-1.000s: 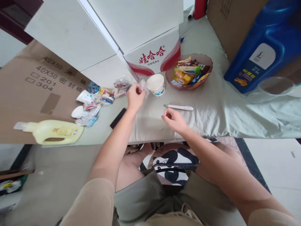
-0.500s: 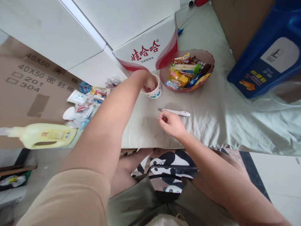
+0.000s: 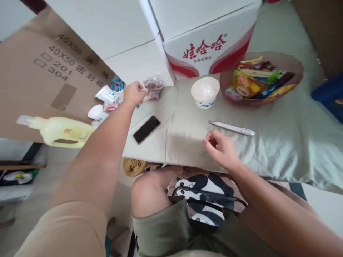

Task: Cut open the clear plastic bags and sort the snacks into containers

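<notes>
My left hand [image 3: 134,93] reaches out to the pile of snack wrappers [image 3: 112,103] at the back left of the cloth-covered table [image 3: 281,150]; its fingers are curled down into the pile, and what they grip is hidden. My right hand [image 3: 221,148] rests near the table's front edge with its fingers loosely curled, a little below a white pen-like tool [image 3: 232,127]. A white paper cup [image 3: 205,92] stands between the two hands, with something pale and crumpled inside. A black phone [image 3: 146,129] lies flat beside my left forearm.
A brown bowl of packaged snacks [image 3: 261,80] sits at the back right. White cartons, one with red print [image 3: 206,46], stand behind the cup. A yellow bottle [image 3: 60,132] lies on its side at the left, against brown cardboard [image 3: 40,78]. A blue jug [image 3: 328,98] shows at the right edge.
My left hand went from the wrapper pile to the paper cup, then back left to the pile. The right hand stayed put. The camera shifted, bringing the phone into view.
</notes>
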`<state>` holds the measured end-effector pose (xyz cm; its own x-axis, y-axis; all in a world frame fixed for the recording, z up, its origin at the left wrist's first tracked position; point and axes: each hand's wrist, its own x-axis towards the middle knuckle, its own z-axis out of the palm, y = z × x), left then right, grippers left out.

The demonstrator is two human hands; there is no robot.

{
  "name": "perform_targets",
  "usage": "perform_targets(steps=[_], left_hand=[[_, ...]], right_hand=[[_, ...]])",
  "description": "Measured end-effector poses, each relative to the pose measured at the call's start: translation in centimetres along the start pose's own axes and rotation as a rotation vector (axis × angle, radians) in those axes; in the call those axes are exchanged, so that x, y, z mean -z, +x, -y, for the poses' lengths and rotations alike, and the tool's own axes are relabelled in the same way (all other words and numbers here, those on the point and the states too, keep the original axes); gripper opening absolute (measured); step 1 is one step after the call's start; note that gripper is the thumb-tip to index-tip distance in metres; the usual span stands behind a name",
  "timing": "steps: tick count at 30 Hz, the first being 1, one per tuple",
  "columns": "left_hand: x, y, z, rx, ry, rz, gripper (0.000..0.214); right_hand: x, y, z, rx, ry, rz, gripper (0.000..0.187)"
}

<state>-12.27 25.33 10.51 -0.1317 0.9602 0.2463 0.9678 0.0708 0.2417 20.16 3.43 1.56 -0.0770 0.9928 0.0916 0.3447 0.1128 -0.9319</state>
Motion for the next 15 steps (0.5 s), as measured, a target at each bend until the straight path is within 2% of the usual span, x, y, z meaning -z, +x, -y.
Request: perform_targets(steps=[1, 3, 5, 7, 9, 11, 15], left_hand=[[-0.2, 0.0, 1.3, 0.009, 0.024, 0.005, 0.019], [-0.9, 0.6, 3.0, -0.015, 0.038, 0.032, 0.046], [-2.3, 1.9, 3.6, -0.066, 0.004, 0.045, 0.069], [-4.0, 3.5, 3.5, -0.126, -0.071, 0.047, 0.074], [-5.9, 5.1, 2.9, -0.176, -0.155, 0.050, 0.068], [-7.4, 6.4, 2.2, -0.195, -0.204, 0.057, 0.054], [-8.9, 7.6, 1.4, -0.159, -0.267, 0.034, 0.024]], right_hand=[[-0.8, -0.1, 0.4, 0.027, -0.001, 0.029, 0.014], [-2.4, 0.0, 1.0, 0.084, -0.010, 0.102, 0.013], [-4.0, 0.4, 1.2, 0.132, -0.032, 0.182, 0.012], [-5.4, 0.9, 1.1, 0.155, -0.067, 0.251, 0.012], [-6.3, 1.3, 0.8, 0.150, -0.104, 0.301, 0.011], [-6.9, 1.6, 0.7, 0.134, -0.126, 0.332, 0.009], [-7.1, 1.8, 0.6, 0.136, -0.105, 0.355, 0.010]])
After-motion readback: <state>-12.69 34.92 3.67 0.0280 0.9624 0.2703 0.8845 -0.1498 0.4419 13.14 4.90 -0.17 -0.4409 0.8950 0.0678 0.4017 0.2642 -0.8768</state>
